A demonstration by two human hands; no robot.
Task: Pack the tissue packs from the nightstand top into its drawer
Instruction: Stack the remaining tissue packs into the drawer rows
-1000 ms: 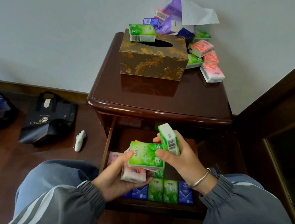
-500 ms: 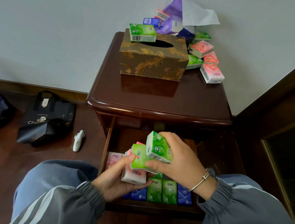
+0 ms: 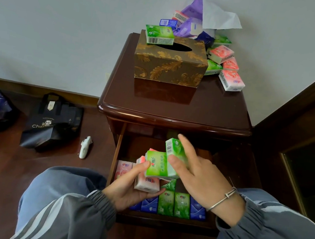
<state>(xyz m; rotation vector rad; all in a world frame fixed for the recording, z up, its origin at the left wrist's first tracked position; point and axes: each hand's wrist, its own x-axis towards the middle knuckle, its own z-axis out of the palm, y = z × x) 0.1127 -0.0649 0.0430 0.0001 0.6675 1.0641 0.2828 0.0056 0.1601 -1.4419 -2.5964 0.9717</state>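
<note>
a home bedroom: wooden nightstand [image 3: 175, 109], tissue box [image 3: 170, 65].

On the floor at nine o'clock from the nightstand [image 3: 173, 111], the black bag [image 3: 54, 125] carries pale lettering starting "Cha", the rest lost in a fold. At twelve o'clock, the green pack [image 3: 159, 34] atop the tissue box [image 3: 170, 65] shows a barcode, its digits too small to read. Over the drawer [image 3: 116, 154], the held green pack [image 3: 157, 165] bears a red logo and white characters I cannot make out. The tilted green pack [image 3: 172, 147] touching it has fine print on its end, also unreadable.
</note>
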